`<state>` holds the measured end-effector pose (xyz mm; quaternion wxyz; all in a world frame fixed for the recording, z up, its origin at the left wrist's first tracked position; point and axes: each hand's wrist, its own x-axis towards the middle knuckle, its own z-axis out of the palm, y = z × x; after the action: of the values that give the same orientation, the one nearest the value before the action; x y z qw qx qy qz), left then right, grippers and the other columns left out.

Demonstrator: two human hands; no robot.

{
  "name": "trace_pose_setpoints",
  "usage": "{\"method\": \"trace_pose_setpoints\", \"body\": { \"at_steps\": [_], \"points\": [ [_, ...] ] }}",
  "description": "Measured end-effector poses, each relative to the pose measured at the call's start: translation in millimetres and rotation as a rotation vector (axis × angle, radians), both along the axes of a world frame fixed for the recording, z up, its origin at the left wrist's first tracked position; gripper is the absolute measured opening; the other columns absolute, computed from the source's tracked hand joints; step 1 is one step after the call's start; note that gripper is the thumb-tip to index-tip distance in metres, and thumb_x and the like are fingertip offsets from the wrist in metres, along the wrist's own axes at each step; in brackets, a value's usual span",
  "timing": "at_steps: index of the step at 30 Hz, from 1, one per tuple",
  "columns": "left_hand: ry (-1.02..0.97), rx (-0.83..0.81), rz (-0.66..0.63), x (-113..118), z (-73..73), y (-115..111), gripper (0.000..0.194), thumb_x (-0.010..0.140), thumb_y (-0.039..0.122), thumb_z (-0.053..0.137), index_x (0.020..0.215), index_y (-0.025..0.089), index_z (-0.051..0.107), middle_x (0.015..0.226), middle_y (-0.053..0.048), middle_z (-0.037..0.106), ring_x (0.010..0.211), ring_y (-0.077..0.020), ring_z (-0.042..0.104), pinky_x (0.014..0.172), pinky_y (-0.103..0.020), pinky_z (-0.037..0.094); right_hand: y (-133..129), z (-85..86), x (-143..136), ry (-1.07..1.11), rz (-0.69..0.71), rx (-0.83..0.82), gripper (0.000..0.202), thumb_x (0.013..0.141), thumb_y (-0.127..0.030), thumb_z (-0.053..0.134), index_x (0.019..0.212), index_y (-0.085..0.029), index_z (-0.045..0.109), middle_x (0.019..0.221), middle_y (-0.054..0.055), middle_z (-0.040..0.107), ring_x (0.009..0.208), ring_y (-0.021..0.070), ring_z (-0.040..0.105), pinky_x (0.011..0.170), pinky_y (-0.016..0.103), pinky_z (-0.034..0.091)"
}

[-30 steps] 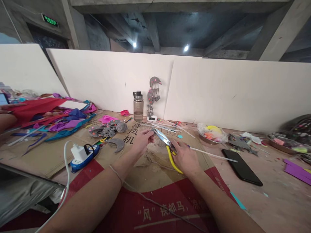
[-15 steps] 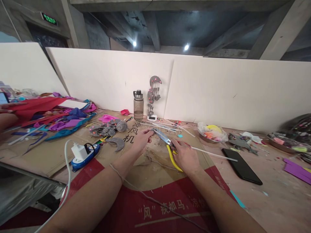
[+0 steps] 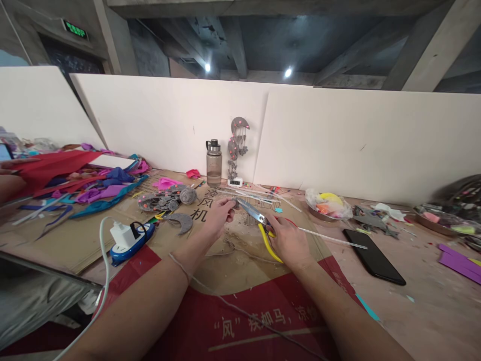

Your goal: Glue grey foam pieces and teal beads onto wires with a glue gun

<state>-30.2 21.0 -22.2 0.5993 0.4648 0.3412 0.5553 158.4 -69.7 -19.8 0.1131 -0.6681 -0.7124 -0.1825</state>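
Observation:
My left hand [image 3: 220,216] is closed in a pinch on a small grey felt piece [image 3: 236,202], mostly hidden by the fingers. My right hand [image 3: 289,241] grips scissors [image 3: 252,211] with yellow and red handles, their blades pointing left at the felt piece. Whether the blades are parted I cannot make out clearly. Grey yarn [image 3: 240,313] runs over my left forearm and across the printed cardboard [image 3: 210,265] below. Left of my left hand lie a grey felt crescent [image 3: 182,222], a yarn ball [image 3: 188,195] and a heap of felt pieces with pins [image 3: 165,199].
A bottle [image 3: 214,165] and a hanging felt ornament [image 3: 239,145] stand by the white board. On the right are a phone [image 3: 376,258] and a bowl of scraps [image 3: 327,204]. A blue power strip [image 3: 132,245] sits left. Another person's hand [image 3: 11,170] rests near red cloth [image 3: 60,168].
The scissors' blades have shifted slightly at the felt piece, and my left hand has moved a little to the left. Otherwise the scene is nearly the same.

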Motion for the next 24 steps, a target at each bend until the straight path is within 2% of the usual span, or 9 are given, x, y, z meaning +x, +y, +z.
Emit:
{"method": "trace_pose_setpoints", "body": {
  "at_steps": [6, 15, 24],
  "points": [
    [-0.049, -0.020, 0.038, -1.4, 1.9, 1.3, 0.026, 0.058, 0.030, 0.075, 0.068, 0.014, 0.057, 0.058, 0.003, 0.050, 0.045, -0.0035, 0.035, 0.041, -0.018, 0.017, 0.8, -1.2, 1.0, 0.016, -0.005, 0.011, 0.029, 0.095, -0.032, 0.041, 0.120, -0.030, 0.054, 0.102, 0.003, 0.067, 0.079, 0.0165, 0.065, 0.053, 0.026, 0.029],
    [-0.126, -0.016, 0.115, -7.1, -6.3, 10.0, 0.030, 0.059, 0.032, 0.076, 0.066, 0.015, 0.052, 0.060, 0.004, 0.047, 0.045, -0.0025, 0.033, 0.040, -0.017, 0.019, 1.8, -2.7, 0.5, 0.036, -0.002, -0.038, 0.032, 0.090, -0.032, 0.049, 0.122, -0.029, 0.052, 0.106, 0.004, 0.066, 0.087, 0.0179, 0.064, 0.060, 0.025, 0.034],
    [-0.119, -0.048, 0.013, -2.9, -3.2, 6.6, 0.030, 0.058, 0.031, 0.077, 0.062, 0.013, 0.053, 0.057, 0.005, 0.043, 0.045, -0.0021, 0.031, 0.040, -0.018, 0.019, -1.2, 2.0, -1.5, -0.022, 0.021, -0.018, 0.029, 0.094, -0.033, 0.044, 0.121, -0.028, 0.053, 0.104, 0.005, 0.066, 0.086, 0.0169, 0.063, 0.056, 0.026, 0.029]
  ]
}}
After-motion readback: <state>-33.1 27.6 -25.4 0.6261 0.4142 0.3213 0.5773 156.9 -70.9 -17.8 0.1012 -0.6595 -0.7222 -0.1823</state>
